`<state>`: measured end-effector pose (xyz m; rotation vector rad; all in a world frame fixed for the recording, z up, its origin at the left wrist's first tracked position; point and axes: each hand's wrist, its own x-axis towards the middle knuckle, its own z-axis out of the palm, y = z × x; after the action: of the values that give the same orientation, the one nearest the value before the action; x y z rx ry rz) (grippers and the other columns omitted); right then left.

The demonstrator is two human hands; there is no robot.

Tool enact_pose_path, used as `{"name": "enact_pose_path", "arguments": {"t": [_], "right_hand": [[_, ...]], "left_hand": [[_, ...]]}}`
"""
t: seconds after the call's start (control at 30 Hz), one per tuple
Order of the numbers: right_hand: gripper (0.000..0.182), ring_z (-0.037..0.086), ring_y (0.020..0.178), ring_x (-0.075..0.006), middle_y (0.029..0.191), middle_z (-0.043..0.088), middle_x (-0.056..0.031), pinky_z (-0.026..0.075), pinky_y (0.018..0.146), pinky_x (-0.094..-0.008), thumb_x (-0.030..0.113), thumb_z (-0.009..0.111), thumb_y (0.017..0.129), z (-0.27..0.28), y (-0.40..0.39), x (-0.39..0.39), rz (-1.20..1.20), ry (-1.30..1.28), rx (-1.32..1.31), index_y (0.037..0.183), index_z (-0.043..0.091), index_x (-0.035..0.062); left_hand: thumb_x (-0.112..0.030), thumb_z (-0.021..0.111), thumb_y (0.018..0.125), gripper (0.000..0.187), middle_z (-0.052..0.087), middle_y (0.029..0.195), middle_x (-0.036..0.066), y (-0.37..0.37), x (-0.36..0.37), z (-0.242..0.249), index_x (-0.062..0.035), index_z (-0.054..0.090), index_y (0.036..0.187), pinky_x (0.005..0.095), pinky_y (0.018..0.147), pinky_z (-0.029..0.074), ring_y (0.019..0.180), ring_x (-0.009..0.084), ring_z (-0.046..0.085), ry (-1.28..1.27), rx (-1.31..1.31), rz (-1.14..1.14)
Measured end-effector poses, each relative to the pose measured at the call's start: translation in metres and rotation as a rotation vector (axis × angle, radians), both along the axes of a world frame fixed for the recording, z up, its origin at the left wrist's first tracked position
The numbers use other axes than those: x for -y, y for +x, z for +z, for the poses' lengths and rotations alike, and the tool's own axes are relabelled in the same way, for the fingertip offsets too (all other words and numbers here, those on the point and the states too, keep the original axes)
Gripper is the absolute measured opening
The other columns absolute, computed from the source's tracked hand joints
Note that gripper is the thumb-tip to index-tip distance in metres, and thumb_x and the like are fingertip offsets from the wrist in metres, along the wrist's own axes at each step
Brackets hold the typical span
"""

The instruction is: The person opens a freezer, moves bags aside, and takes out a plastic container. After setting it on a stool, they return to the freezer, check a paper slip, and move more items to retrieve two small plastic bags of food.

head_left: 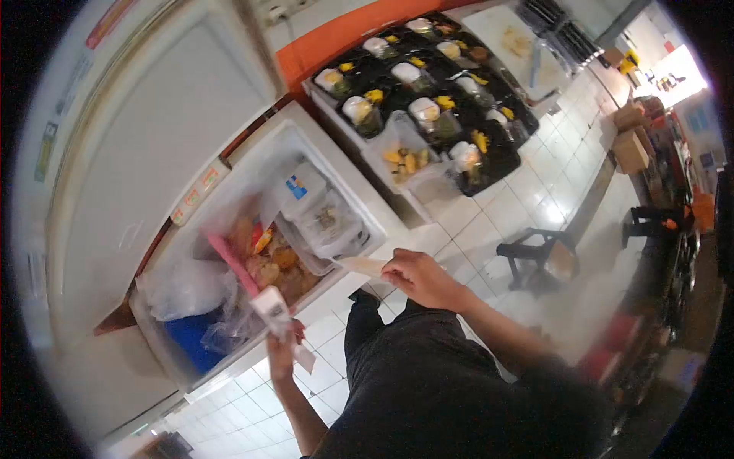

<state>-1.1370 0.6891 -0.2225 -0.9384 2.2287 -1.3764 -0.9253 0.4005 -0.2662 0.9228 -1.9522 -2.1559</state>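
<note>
The left hand point(281, 346) grips a small white packet point(272, 307) while the right hand point(419, 277) pinches a pale flat strip point(364, 265), both held over the rim of the open chest freezer point(359, 200), apparently for sorting its bagged food.

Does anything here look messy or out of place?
Mostly the open chest freezer: bags, tubs and a pink strip are piled in loosely at all angles. The meal trays beside it sit in neat rows. No spill shows.
</note>
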Motion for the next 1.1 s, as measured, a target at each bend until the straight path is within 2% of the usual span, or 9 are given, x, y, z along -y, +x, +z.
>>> {"name": "enact_pose_path", "arguments": {"t": [0.03,0.1,0.17,0.27,0.4,0.57,0.73,0.87,1.1], "right_hand": [[0.011,0.058,0.073,-0.0315,0.079,0.056,-0.0135,0.045,0.065,-0.0392,0.011,0.063,0.085,0.004,-0.004,-0.024,-0.018,0.0,-0.01,0.087,0.062,0.0004],[0.009,0.056,0.07,-0.0314,0.077,0.054,-0.0133,0.043,0.062,-0.0392,0.009,0.062,0.085,0.013,-0.018,-0.074,-0.084,0.008,-0.032,0.086,0.061,0.0001],[0.01,0.055,0.069,-0.0309,0.075,0.053,-0.0131,0.042,0.062,-0.0401,0.01,0.062,0.085,0.012,-0.021,-0.117,-0.148,-0.046,-0.06,0.085,0.061,0.0],[0.015,0.055,0.073,-0.0309,0.075,0.053,-0.0131,0.043,0.064,-0.0396,0.014,0.061,0.086,0.02,-0.025,-0.177,-0.253,-0.058,-0.135,0.085,0.061,-0.0006],[0.014,0.055,0.079,-0.0318,0.079,0.053,-0.014,0.045,0.068,-0.0407,0.013,0.059,0.086,0.009,-0.021,-0.244,-0.318,-0.04,-0.314,0.086,0.059,-0.0004],[0.014,0.054,0.078,-0.032,0.084,0.051,-0.014,0.044,0.07,-0.0422,0.013,0.057,0.087,0.052,0.011,-0.271,-0.446,-0.088,-0.285,0.084,0.056,-0.0001],[0.014,0.053,0.079,-0.0317,0.082,0.05,-0.0133,0.042,0.071,-0.0409,0.013,0.057,0.087,0.118,0.073,-0.262,-0.574,-0.352,-0.272,0.08,0.055,0.0009],[0.014,0.052,0.082,-0.0318,0.081,0.05,-0.0138,0.041,0.073,-0.0409,0.012,0.057,0.087,0.148,0.131,-0.26,-0.73,-0.533,-0.312,0.079,0.055,0.0017],[0.013,0.052,0.078,-0.031,0.08,0.051,-0.0128,0.041,0.071,-0.0396,0.011,0.06,0.086,0.132,0.218,-0.29,-0.999,-0.434,-0.415,0.078,0.055,0.0016]], "left_hand": [[-0.026,0.06,0.091,0.027,0.065,0.081,0.006,0.001,-0.022,-0.01,-0.0003,0.062,0.096,0.0307,0.061,0.046,0.072,0.0147,0.061,-0.282,0.252,-0.269],[-0.033,0.064,0.088,0.031,0.065,0.077,0.009,0.041,-0.062,-0.11,-0.002,0.063,0.093,0.0323,0.063,0.047,0.068,0.0149,0.061,-0.539,0.273,-0.553],[-0.043,0.067,0.085,0.04,0.066,0.081,0.014,0.074,-0.116,-0.169,-0.0042,0.066,0.093,0.0322,0.069,0.048,0.078,0.0155,0.062,-0.333,0.88,-0.8],[-0.051,0.064,0.084,0.05,0.066,0.085,0.014,0.156,-0.2,-0.205,-0.0071,0.063,0.107,0.0316,0.068,0.049,0.085,0.0175,0.061,-0.684,0.713,-0.804],[-0.052,0.064,0.083,0.052,0.066,0.088,0.013,0.15,-0.211,-0.195,-0.0088,0.059,0.113,0.0327,0.069,0.049,0.085,0.0187,0.061,-0.48,0.755,-0.591],[-0.053,0.064,0.083,0.057,0.066,0.091,0.012,0.009,-0.214,-0.181,-0.0109,0.056,0.12,0.034,0.069,0.049,0.087,0.0203,0.061,-0.185,0.383,-0.417],[-0.053,0.062,0.084,0.055,0.066,0.092,0.01,-0.1,-0.307,-0.134,-0.013,0.055,0.122,0.0338,0.068,0.049,0.086,0.0206,0.061,0.126,0.127,-0.44],[-0.052,0.061,0.085,0.053,0.065,0.092,0.008,-0.111,-0.361,-0.099,-0.0147,0.055,0.122,0.0334,0.066,0.049,0.084,0.0207,0.061,0.29,0.041,-0.506],[-0.051,0.059,0.087,0.049,0.065,0.092,0.006,-0.064,-0.419,-0.058,-0.0177,0.054,0.122,0.0327,0.064,0.048,0.082,0.0208,0.061,0.433,-0.019,-0.658]]}}
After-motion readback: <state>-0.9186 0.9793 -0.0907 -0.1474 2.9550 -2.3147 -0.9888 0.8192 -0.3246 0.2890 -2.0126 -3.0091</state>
